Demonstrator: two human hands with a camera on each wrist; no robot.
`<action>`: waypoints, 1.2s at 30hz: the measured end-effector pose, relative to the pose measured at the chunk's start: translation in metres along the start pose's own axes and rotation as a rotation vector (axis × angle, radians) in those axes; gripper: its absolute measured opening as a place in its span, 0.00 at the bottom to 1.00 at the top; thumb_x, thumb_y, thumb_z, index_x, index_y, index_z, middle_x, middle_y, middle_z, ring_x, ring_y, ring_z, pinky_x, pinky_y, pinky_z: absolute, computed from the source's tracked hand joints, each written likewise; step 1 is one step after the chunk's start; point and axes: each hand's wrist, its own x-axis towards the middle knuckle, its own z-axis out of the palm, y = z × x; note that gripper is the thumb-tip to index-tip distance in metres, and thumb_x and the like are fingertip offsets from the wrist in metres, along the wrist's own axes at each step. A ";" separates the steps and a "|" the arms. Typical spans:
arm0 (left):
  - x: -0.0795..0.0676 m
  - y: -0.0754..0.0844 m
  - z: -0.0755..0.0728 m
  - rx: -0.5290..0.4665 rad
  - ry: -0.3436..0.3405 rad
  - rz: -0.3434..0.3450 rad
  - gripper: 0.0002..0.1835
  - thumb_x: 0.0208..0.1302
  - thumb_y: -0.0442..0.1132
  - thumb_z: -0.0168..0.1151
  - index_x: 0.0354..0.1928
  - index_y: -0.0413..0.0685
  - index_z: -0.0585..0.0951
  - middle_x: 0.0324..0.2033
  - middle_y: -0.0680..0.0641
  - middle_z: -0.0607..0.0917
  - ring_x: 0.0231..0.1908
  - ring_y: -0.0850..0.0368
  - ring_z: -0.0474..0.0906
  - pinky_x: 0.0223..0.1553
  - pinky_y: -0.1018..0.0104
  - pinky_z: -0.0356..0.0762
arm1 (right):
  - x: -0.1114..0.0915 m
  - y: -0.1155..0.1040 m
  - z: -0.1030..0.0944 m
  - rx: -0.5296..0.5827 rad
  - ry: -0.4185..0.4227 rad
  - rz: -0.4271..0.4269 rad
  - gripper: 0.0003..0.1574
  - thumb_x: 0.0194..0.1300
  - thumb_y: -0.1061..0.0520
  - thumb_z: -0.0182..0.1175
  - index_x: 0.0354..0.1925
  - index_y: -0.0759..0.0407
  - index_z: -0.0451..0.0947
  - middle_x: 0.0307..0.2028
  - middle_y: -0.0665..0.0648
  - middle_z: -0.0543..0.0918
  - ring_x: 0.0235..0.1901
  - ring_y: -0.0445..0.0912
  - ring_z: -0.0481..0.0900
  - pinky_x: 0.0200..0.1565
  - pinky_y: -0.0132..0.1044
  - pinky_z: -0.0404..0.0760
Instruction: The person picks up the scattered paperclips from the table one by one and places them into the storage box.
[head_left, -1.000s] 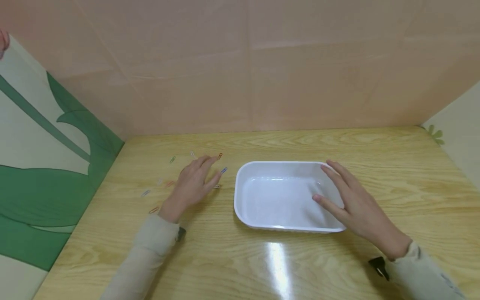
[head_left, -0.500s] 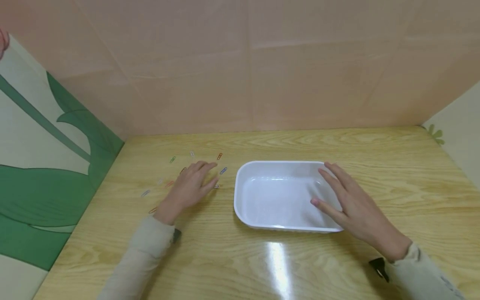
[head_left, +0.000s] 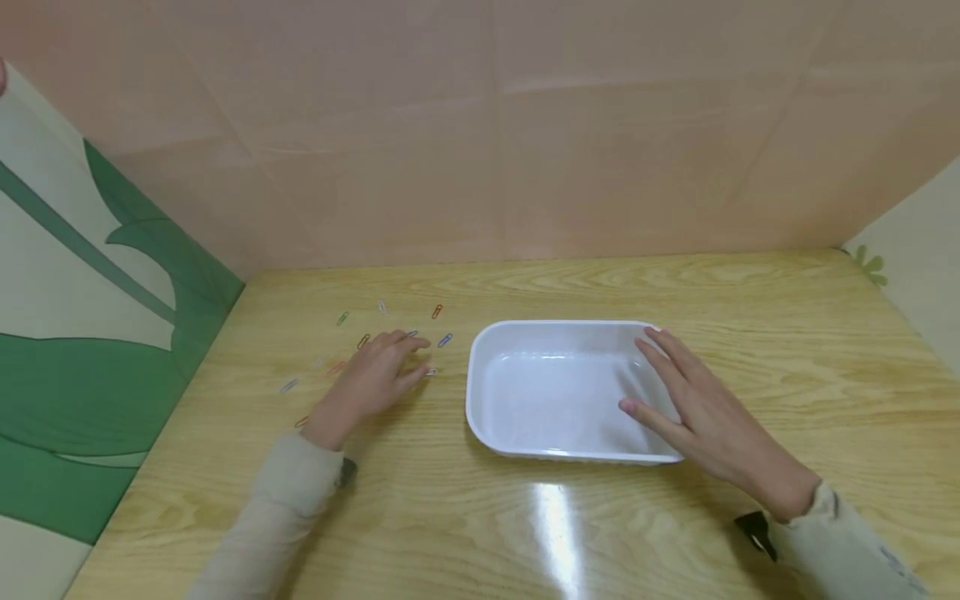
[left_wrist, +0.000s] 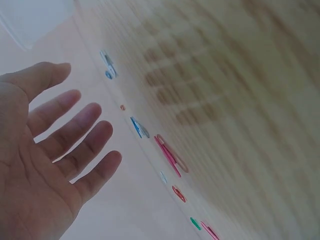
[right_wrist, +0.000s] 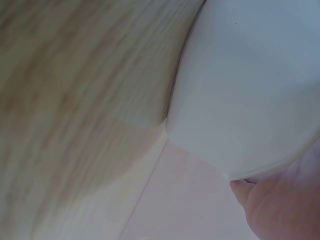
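Over the left part of the wooden table, my left hand hovers palm down, its fingers loosely spread and nothing held. Small coloured paper clips lie scattered around it: a blue paper clip, a red paper clip, a green paper clip and several more. The left wrist view shows a gap between the fingers and the table, with a pink paper clip below them. A white rectangular tray stands at centre. My right hand spreads over its right side, fingers extended; the right wrist view shows it against the rim.
A pinkish covered wall rises behind the table's back edge. On the left stands a panel with green leaf shapes, on the right a pale panel. Light glares off the wood in front of the tray.
My left hand has drawn back slightly to the left, uncovering a blue clip and an orange-brown one near its fingers. The right hand has shifted a little left over the tray.
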 end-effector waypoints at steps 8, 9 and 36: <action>0.000 -0.003 0.001 -0.024 -0.044 0.001 0.18 0.65 0.42 0.66 0.55 0.44 0.82 0.56 0.41 0.83 0.63 0.39 0.75 0.66 0.43 0.70 | 0.001 0.000 0.000 0.031 -0.020 0.024 0.53 0.68 0.42 0.60 0.78 0.58 0.46 0.77 0.63 0.51 0.77 0.60 0.46 0.71 0.65 0.53; 0.001 -0.003 0.001 -0.030 -0.053 -0.001 0.17 0.65 0.41 0.66 0.54 0.44 0.83 0.55 0.41 0.84 0.61 0.39 0.76 0.65 0.44 0.71 | 0.002 0.000 0.000 0.030 -0.022 0.030 0.53 0.68 0.41 0.60 0.78 0.58 0.46 0.77 0.63 0.51 0.77 0.60 0.46 0.70 0.66 0.53; 0.008 0.002 0.006 0.015 -0.149 -0.033 0.07 0.63 0.39 0.67 0.42 0.48 0.87 0.40 0.49 0.87 0.43 0.54 0.82 0.50 0.57 0.81 | -0.001 0.002 0.001 -0.031 -0.049 0.030 0.56 0.66 0.36 0.61 0.77 0.62 0.49 0.79 0.61 0.48 0.79 0.57 0.42 0.70 0.67 0.55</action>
